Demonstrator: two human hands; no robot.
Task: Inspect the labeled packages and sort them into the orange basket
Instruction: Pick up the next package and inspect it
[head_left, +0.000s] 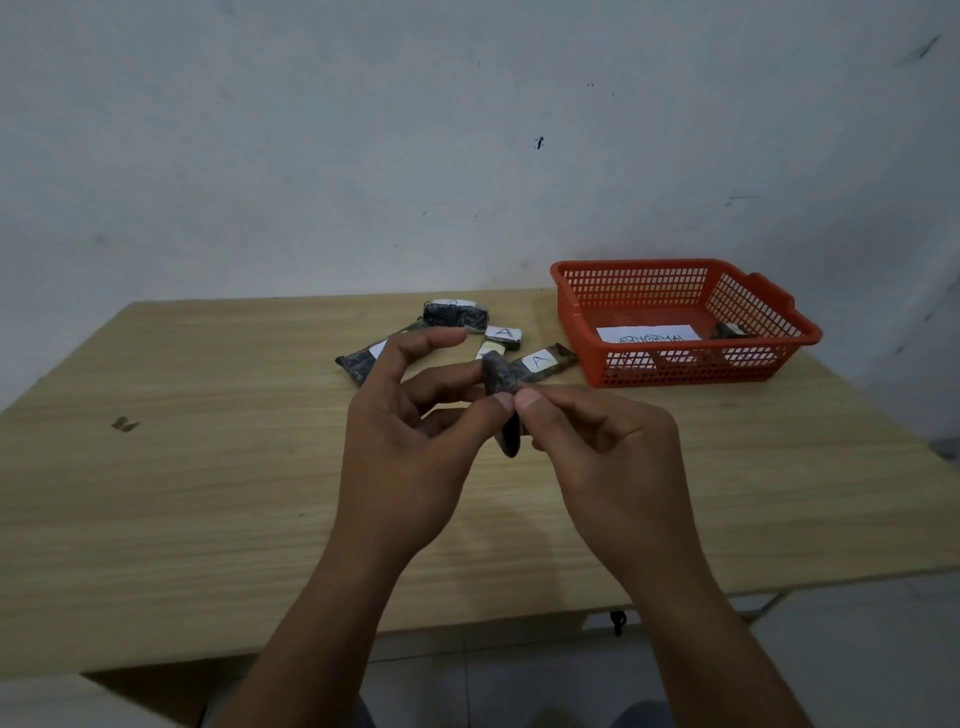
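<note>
Wood table (208, 493) first, orange basket (779, 332) at its far right. Left of the basket, four labeled packages (457, 314) are bunched up. Nearer than the basket, both hands hold up a small dark package (501, 382); looks light and squishy, best pinched at its ends. Left hand (410, 441) fingers and right hand (613, 447) fingers pinch it, wrists raised.

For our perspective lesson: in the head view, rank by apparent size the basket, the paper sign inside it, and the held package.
1. Basket
2. Paper sign
3. Held package, though nearer and partly covered by fingers, so unsure.
</note>
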